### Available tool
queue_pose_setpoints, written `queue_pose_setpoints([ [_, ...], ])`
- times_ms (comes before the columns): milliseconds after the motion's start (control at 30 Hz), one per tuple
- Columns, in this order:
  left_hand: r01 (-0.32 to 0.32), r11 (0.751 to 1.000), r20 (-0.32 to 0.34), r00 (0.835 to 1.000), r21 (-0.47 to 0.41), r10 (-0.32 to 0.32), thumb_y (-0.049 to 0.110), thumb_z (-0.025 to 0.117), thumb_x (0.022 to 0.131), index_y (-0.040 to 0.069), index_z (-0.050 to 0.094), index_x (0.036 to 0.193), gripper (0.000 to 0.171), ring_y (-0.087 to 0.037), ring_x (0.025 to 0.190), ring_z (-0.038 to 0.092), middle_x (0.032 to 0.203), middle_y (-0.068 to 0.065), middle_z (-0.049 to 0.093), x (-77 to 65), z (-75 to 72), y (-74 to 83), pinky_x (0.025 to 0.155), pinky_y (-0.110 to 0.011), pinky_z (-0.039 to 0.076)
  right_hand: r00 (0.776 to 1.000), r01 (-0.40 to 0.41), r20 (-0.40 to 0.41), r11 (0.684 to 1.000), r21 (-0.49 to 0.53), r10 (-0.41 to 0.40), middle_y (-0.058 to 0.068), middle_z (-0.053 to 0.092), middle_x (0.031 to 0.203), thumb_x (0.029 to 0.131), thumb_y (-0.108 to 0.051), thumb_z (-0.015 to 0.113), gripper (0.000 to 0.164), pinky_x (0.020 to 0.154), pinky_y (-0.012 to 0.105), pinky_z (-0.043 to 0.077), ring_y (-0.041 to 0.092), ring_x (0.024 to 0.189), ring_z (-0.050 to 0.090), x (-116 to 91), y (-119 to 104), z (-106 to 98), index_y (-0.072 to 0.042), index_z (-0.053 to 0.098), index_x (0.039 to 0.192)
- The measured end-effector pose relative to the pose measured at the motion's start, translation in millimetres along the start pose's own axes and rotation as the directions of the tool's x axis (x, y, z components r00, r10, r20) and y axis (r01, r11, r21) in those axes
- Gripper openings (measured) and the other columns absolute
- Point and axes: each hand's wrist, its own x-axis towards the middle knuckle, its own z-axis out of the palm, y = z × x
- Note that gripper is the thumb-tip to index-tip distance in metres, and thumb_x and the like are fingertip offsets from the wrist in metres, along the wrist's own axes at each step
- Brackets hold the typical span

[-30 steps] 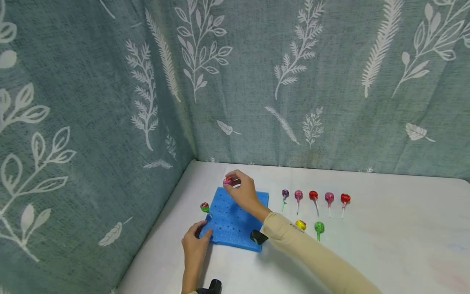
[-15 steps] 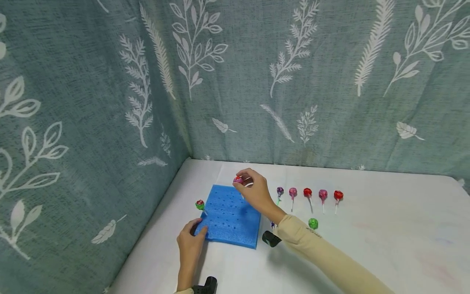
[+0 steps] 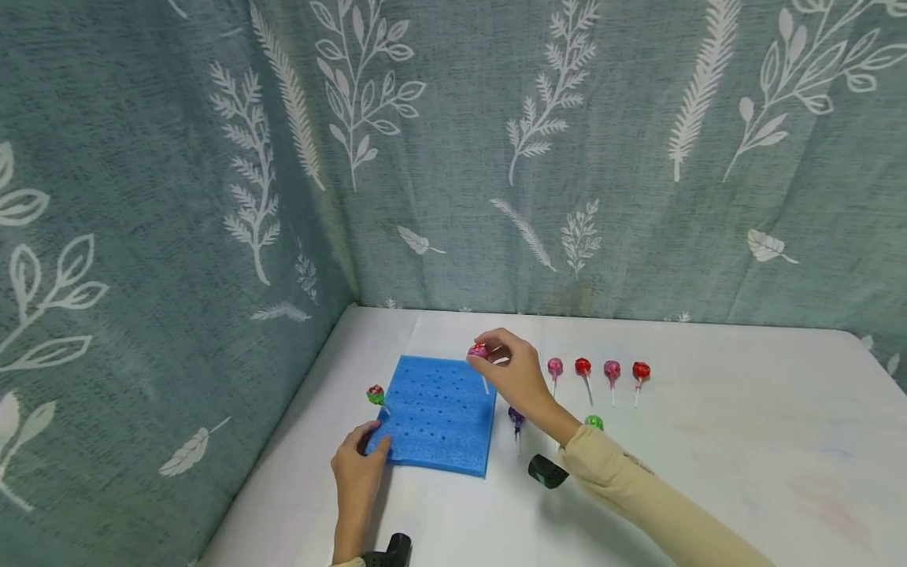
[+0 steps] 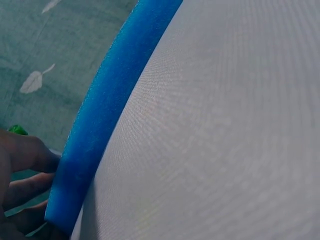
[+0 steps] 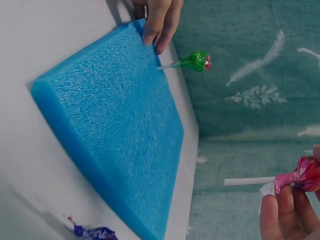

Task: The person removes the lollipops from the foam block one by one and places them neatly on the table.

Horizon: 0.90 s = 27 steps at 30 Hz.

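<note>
My right hand pinches a pink-and-red wrapped lollipop by its head, over the far right corner of a blue foam board dotted with small holes. Its white stick points down at the board in the head view, with the bare end showing in the right wrist view. At the near left corner, my left hand grips the board's edge between thumb and fingers. A green-and-red lollipop stands with its stick in the board's left side, close to that hand.
Right of the board, a row of pink and red lollipops lies on the white table. A purple lollipop and a green one lie nearer, partly behind the right arm. A leaf-patterned curtain hangs behind and at the left.
My right hand has carried the pink-and-red lollipop rightward, from the board's far left corner to its far right corner. The left hand keeps its grip. The head view has turned slightly right.
</note>
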Motion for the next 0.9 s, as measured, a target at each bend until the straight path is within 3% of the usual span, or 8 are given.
queue_pose_setpoints([
  [333, 0.011, 1.0, -0.003, 1.0, 0.019, -0.011, 0.007, 0.067, 0.083, -0.002, 0.064, 0.114, 0.033, -0.042, 0.12, 0.049, 0.124, -0.025, 0.057, 0.0, 0.7, 5.1, 0.101, -0.051, 0.039, 1.0, -0.018, -0.013, 1.0, 0.016, 0.018, 0.005, 0.064, 0.095, 0.085, -0.021, 0.071, 0.025, 0.076, 0.03, 0.052, 0.019, 0.087, 0.059, -13, 0, -32, -0.008, 0.065, 0.106],
  [600, 0.018, 1.0, 0.0, 1.0, 0.016, -0.018, 0.006, 0.067, 0.083, -0.003, 0.064, 0.114, 0.032, -0.043, 0.119, 0.049, 0.123, -0.026, 0.056, 1.2, 1.4, 5.3, 0.099, -0.051, 0.041, 0.997, -0.044, -0.059, 0.999, 0.008, 0.044, 0.005, 0.065, 0.094, 0.086, -0.022, 0.07, 0.026, 0.075, 0.023, 0.052, 0.018, 0.085, 0.061, -23, 3, -54, -0.007, 0.064, 0.106],
  [900, 0.017, 1.0, 0.003, 1.0, 0.02, -0.017, 0.006, 0.066, 0.083, -0.004, 0.063, 0.114, 0.033, -0.044, 0.119, 0.049, 0.124, -0.028, 0.056, -0.2, 1.7, 8.1, 0.099, -0.052, 0.041, 0.988, -0.116, -0.093, 0.99, 0.075, 0.122, 0.01, 0.063, 0.096, 0.086, -0.025, 0.069, 0.03, 0.072, 0.022, 0.053, 0.024, 0.083, 0.06, -40, 11, -77, -0.005, 0.063, 0.107],
])
